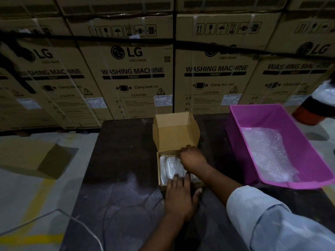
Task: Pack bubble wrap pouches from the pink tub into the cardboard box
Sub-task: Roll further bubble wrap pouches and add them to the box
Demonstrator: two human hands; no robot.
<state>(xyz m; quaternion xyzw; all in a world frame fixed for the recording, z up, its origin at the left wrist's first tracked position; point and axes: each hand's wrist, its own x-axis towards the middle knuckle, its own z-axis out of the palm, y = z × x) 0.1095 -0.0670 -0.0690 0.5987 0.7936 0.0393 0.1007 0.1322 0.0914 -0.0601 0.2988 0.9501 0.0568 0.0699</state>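
Note:
A small cardboard box (175, 131) stands open at the middle of the dark table (123, 160), its lid flap upright at the back. Several bubble wrap pouches (169, 168) lie side by side inside it. My left hand (178, 198) lies over the box's near edge, its straight fingers pressing on the pouches and its thumb outside the front wall. My right hand (193, 158) reaches into the far right corner, with its fingers curled down round a pouch and the fingertips hidden. The pink tub (257, 115) sits to the right, with more bubble wrap (266, 151) in it.
Large washing machine cartons (134, 69) form a wall behind the table. An open cardboard box (36, 158) lies on the floor at left. A white cable (85, 227) runs past the table's near left corner. An orange object (308, 115) sits behind the tub.

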